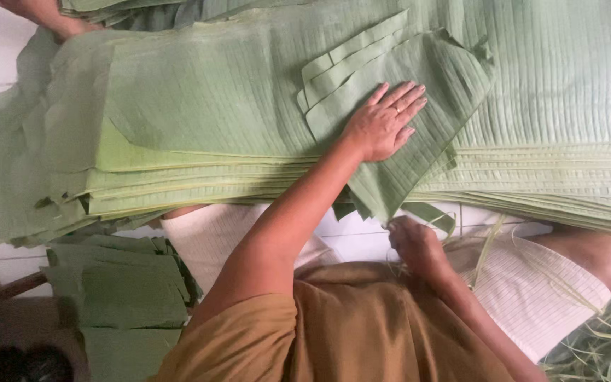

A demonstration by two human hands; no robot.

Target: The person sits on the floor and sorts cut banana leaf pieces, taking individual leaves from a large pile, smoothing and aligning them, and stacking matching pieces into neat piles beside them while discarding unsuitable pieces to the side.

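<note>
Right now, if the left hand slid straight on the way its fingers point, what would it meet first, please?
The left hand lies flat on a folded leaf piece, fingers pointing up and right. Going on, it would probably first meet that piece's torn upper corner, then the big stack of banana leaves beyond.
</note>
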